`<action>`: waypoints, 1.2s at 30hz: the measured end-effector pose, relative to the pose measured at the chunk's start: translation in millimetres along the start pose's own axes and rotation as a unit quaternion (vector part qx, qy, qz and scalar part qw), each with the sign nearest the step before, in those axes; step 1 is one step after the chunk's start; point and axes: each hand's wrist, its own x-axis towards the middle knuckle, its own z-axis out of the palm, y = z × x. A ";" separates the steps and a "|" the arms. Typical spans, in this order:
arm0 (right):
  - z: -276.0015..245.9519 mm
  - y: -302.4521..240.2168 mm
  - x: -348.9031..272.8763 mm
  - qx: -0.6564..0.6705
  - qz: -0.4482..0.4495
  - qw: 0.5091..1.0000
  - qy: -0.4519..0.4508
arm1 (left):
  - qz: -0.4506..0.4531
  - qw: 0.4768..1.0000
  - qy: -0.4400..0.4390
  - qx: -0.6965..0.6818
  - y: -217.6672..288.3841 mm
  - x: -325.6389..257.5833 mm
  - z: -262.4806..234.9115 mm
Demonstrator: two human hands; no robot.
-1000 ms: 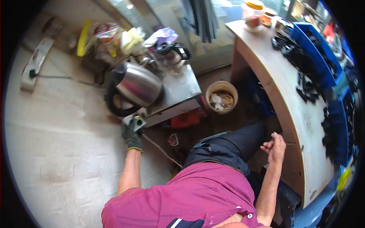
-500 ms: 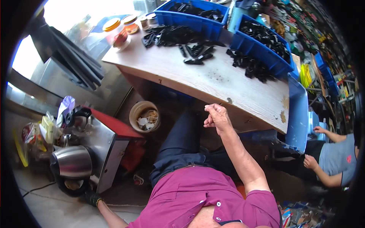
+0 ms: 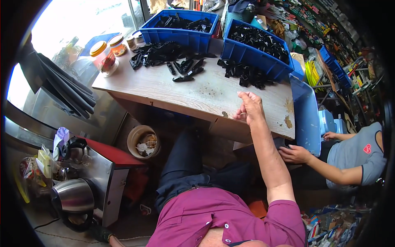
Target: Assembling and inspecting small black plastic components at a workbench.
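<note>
My bare right hand [image 3: 252, 108] hangs over the front edge of the pale wooden table [image 3: 197, 96]. Its fingers are loosely bent and apart, and I see nothing held in them. Beyond it on the tabletop lies a heap of small black plastic parts [image 3: 247, 74]. Farther left are a bigger pile of black parts [image 3: 158, 53] and several loose ones [image 3: 187, 70]. Low at the left, my left hand [image 3: 101, 234] wears a dark glove beside the steel kettle [image 3: 76, 195]; its fingers are hidden in shadow.
Two blue crates [image 3: 179, 37] [image 3: 257, 51] of black parts stand at the table's back. Lidded jars [image 3: 103, 57] sit at its left end. A waste bucket [image 3: 142, 142] is on the floor. At right, a co-worker [image 3: 349, 158] reaches in near a light-blue bin [image 3: 306, 117].
My view has shifted, and the table appears lower and farther left. My right hand has moved forward over the tabletop edge, its fingers looser. The co-worker has come closer, one arm stretched toward the table.
</note>
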 end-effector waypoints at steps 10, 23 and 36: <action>-23.7 -6.1 50.1 -0.073 -0.005 0.989 0.127 | 0.126 0.986 0.056 -0.095 113.3 -85.6 -2.9; -28.9 6.8 48.7 -0.047 -0.017 0.988 0.144 | 0.429 0.638 -0.055 -0.637 582.6 -41.2 -128.6; -17.1 11.6 40.0 -0.049 -0.073 0.983 0.159 | 0.566 0.705 -0.070 -0.422 799.5 -46.5 -127.1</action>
